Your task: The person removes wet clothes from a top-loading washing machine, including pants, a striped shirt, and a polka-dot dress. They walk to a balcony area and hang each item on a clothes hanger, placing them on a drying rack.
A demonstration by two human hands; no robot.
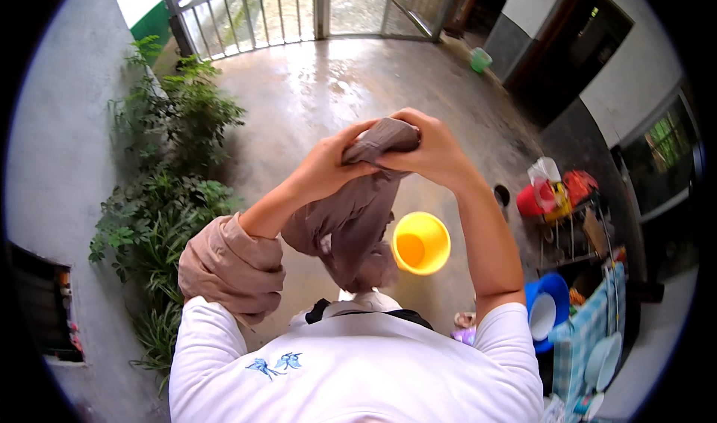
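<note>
Both hands are raised in front of me on a brown piece of clothing (347, 218), whose exact kind I cannot make out. My left hand (336, 154) grips a bunched part of it from the left. My right hand (429, 150) closes round the same bunch from the right, thumb beneath. The rest of the cloth hangs down toward my legs, twisted and folded. A bunched sleeve (231, 266) of similar brown cloth circles my left arm near the elbow; whether it joins the hanging cloth is unclear. My right forearm is bare. A yellow bucket (433, 255) stands on the floor below, right of the cloth.
Leafy green plants (172, 191) line the left wall. A metal gate (321, 12) closes off the far end. At right are a rack (571, 232) with red containers, a blue basin (549, 303) and a checked cloth (575, 348). The concrete floor (299, 87) shines wet in places.
</note>
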